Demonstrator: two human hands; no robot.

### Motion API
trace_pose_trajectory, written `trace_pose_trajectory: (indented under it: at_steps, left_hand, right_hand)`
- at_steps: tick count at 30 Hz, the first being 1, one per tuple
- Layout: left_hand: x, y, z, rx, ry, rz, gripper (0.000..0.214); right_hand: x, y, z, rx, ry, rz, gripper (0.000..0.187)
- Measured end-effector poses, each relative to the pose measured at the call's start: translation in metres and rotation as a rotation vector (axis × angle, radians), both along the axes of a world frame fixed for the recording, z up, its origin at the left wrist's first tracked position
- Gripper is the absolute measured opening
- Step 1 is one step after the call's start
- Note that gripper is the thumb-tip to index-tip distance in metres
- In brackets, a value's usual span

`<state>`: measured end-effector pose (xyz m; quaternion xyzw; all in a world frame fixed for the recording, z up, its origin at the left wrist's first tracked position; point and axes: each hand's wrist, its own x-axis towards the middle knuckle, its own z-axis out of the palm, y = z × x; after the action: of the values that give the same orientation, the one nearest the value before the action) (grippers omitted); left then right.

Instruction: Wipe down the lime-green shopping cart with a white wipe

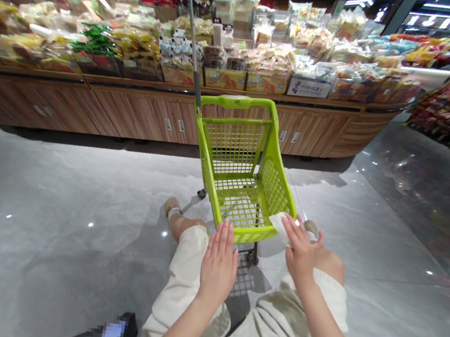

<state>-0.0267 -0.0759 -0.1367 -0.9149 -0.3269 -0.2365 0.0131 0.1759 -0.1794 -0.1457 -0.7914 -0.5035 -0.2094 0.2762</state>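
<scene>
My left grip [219, 267] lay open, fingers straight, at the green cart [249, 234]; my right grip [301, 254] held a white wipe [278, 223] against its near corner.

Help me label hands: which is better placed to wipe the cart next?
Probably the right hand: it holds the white sheet at the near right corner of the green cart; the left hand, flat by its near left corner, shows none.
</scene>
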Motion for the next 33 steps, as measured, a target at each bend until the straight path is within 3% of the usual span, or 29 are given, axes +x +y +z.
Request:
trace_pose_trajectory:
  at_steps: [2,4,9,12,17,20,23,26,30,33]
  left_hand:
    - [0.003,-0.002,0.0,-0.007,-0.009,-0.012,0.074]
    - [0.007,-0.004,-0.001,-0.021,-0.021,-0.012,0.076]
    - [0.011,-0.005,-0.005,-0.047,-0.037,0.011,0.08]
    - [0.008,-0.003,-0.006,-0.034,-0.017,0.007,0.082]
    - [0.004,-0.001,0.0,-0.019,0.002,-0.015,0.078]
    - [0.004,-0.001,0.001,-0.028,0.0,-0.02,0.078]
    - [0.006,-0.003,0.0,-0.038,0.001,-0.022,0.08]
    - [0.011,-0.006,-0.001,-0.049,-0.015,-0.003,0.081]
    - [0.014,-0.008,-0.005,-0.041,-0.015,0.014,0.082]
    - [0.012,-0.006,-0.007,-0.024,-0.005,0.012,0.082]
  right_hand:
    - [0.008,-0.001,-0.007,0.063,0.011,-0.087,0.089]
    - [-0.006,0.007,-0.01,0.103,0.032,-0.091,0.088]
    - [-0.084,0.041,-0.001,0.028,0.018,0.209,0.075]
    - [-0.099,0.047,0.008,-0.009,0.005,0.279,0.071]
    - [-0.047,0.021,0.006,-0.073,-0.044,0.247,0.081]
    - [-0.007,0.001,-0.002,-0.023,-0.031,0.09,0.087]
    - [0.008,-0.005,-0.006,0.046,0.019,-0.062,0.086]
    - [-0.017,0.01,-0.001,0.074,0.107,-0.093,0.081]
    - [-0.079,0.039,0.011,0.0,0.119,0.125,0.078]
    - [-0.098,0.048,0.017,-0.044,0.099,0.229,0.075]
